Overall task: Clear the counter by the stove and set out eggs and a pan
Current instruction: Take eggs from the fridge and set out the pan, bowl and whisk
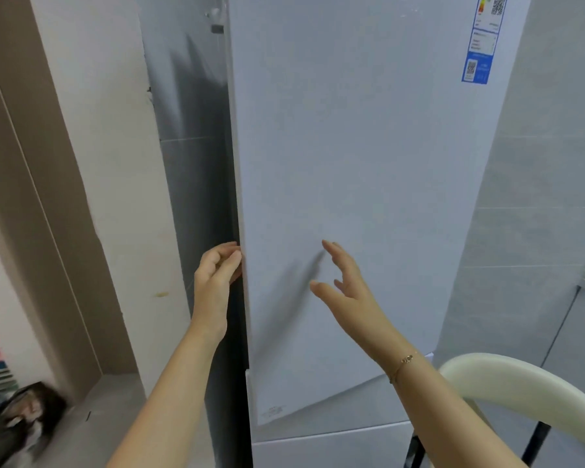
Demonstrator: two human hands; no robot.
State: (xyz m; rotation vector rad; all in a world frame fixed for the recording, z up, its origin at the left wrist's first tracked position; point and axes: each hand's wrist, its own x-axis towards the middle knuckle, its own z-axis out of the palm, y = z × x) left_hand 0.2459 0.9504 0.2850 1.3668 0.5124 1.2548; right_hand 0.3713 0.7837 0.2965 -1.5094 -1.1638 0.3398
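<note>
Grip: left hand [217, 275] curls its fingertips [234, 256] around the left edge of the tall pale-grey refrigerator door [352, 197], holding it; right hand [345, 288] spread wide, empty, near the panel.
Door: stiff, smooth, probably seal-held; best pulled at that edge.
Eggs: not visible, presumably inside; fragile.
Pan: not in view.
Near right: cream curved chair back [520, 376].
</note>
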